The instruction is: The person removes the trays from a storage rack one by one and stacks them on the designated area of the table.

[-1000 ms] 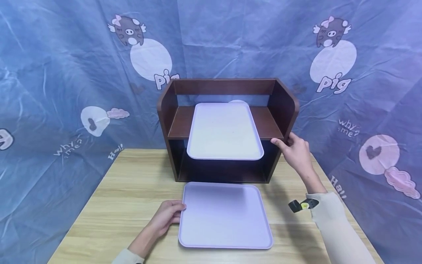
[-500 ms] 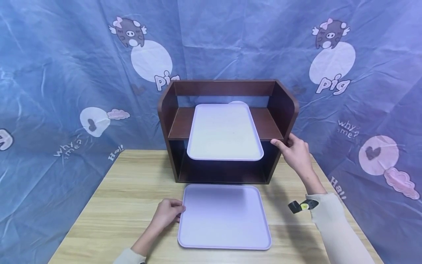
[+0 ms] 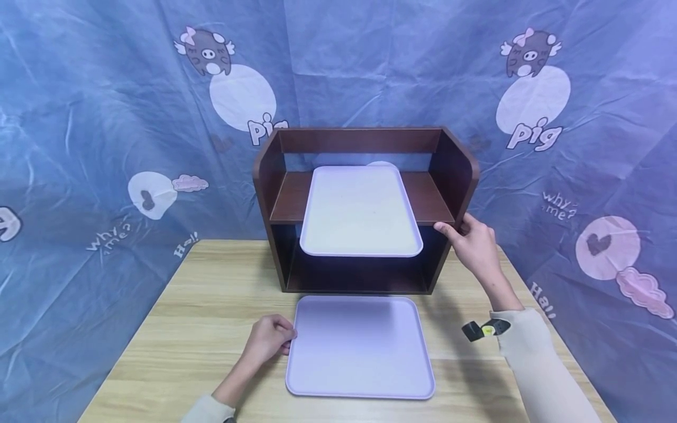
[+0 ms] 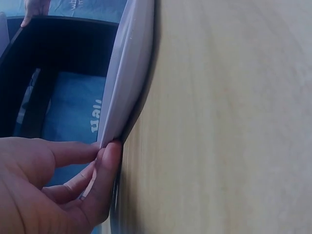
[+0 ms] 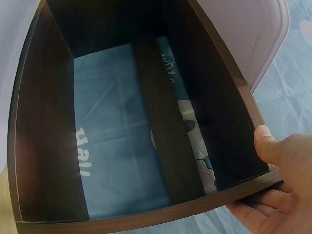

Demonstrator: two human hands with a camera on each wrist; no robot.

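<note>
My left hand (image 3: 268, 339) pinches the left rim of a pale lilac rectangular tray (image 3: 359, 352) in front of the shelf. Thumb and fingertips meet at that rim in the left wrist view, where the tray (image 4: 127, 63) shows edge-on. My right hand (image 3: 476, 244) grips the right side panel of a dark brown two-tier wooden shelf (image 3: 365, 140). In the right wrist view its thumb lies at the front edge of the middle board, and its fingers go behind the side panel. A second pale tray (image 3: 361, 211) lies on the middle board, its near end jutting out past the front edge.
The shelf stands at the back of a light wood-grain table (image 3: 211, 294). Its lower compartment (image 3: 359, 275) is dark and faces me, just behind the lower tray. Blue cloth (image 3: 132, 117) printed with pigs and lettering hangs behind and on both sides.
The lower tray has shifted very slightly leftward, and my left hand has moved a little up along its rim. My right hand, the shelf and the upper tray keep their places.
</note>
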